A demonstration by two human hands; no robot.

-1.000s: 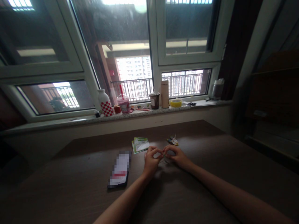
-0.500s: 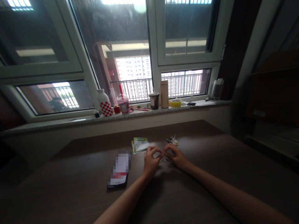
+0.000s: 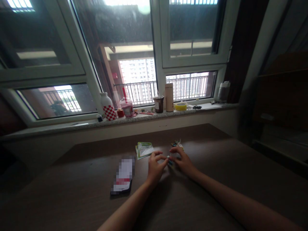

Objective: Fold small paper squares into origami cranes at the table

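The two hands were working together on one small piece (image 3: 170, 163), which was white and partly blue and was located between their fingertips, low over the table (image 3: 84, 173). The left hand (image 3: 156, 166) seemed to pinch this piece with its thumb and forefinger, while its other fingers were loosely bent. The right hand (image 3: 183, 162) brought its fingertips to the opposite side of the same piece, but whether it was really gripping or only touching, I could not tell. As I judge it, the work was somewhere in the middle: the piece was already taken up in the fingers, and it was not yet set down or released. What shape it had reached was too small to see, so how much handling was left could not be said exactly. Just behind the right hand, and partly hidden by it, there was a small heap of pointed scraps (image 3: 177, 144), which neither hand was holding; if these were finished or only waiting, I could not decide. Just beyond the left hand lay some green and white packets (image 3: 144, 149), and to its left, well apart from the fingers, lay a phone (image 3: 123, 175)
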